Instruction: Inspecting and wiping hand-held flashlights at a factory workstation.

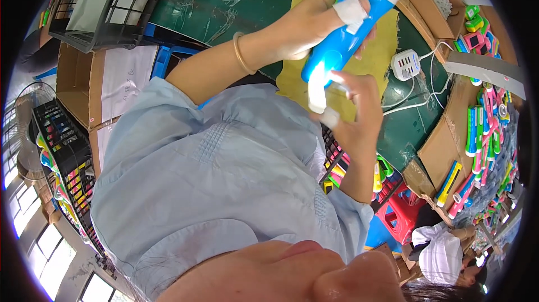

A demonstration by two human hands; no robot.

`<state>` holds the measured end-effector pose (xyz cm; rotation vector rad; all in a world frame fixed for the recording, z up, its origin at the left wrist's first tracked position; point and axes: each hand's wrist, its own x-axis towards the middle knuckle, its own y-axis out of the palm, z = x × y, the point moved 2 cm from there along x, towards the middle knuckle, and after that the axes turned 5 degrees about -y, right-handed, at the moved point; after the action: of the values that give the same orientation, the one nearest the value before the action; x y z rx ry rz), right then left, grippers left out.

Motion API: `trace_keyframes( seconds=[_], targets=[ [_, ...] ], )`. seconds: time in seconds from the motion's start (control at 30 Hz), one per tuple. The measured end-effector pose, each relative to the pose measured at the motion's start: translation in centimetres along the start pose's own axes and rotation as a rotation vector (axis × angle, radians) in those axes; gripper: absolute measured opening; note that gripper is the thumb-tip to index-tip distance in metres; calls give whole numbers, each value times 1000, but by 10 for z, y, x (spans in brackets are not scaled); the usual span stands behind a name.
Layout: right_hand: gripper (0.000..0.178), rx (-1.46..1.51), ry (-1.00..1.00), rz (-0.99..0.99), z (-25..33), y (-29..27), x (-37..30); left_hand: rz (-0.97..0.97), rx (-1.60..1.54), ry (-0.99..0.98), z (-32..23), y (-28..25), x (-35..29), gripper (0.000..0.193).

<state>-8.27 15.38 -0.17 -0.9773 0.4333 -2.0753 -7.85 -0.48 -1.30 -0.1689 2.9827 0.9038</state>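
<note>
My left hand [314, 24], its thumb wrapped in white tape, grips a blue flashlight [337, 44] with a wide white head pointing up and away. A bright glow shines at the flashlight's lower end, where a small white piece [317, 97] sticks out. My right hand [359, 97] is at that end, thumb and forefinger curled about the white piece; its thumb also has white tape. Blur and glare hide exactly how the fingertips touch it. Beneath both hands a yellow cloth [300, 77] lies on the green tabletop [230, 4].
A white multi-port charger [405, 64] with white cables sits right of the cloth. Cardboard boxes [449, 128] and many coloured flashlights [485, 133] fill the right side. Black crates [120, 13] stand at left, near a fan [33, 128]. A red stool [400, 212] and another person [441, 254] are lower right.
</note>
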Motion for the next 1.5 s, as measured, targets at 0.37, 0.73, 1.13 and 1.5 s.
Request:
trace_keyframes(
  seconds=[0.37,0.73,1.13,1.5],
  targets=[
    [49,-326,-135,82,-10,24,-53,96,-228,11,17,-2,-22,51],
    [40,296,288,-187,-37,36,-35,356,853,600,15,-1,-47,58],
    [4,204,350,-222,-33,25,-46,123,950,351,29,-12,-55,67],
    [25,434,383,-336,-13,4,-22,97,653,-27,16,2,-45,84]
  ],
)
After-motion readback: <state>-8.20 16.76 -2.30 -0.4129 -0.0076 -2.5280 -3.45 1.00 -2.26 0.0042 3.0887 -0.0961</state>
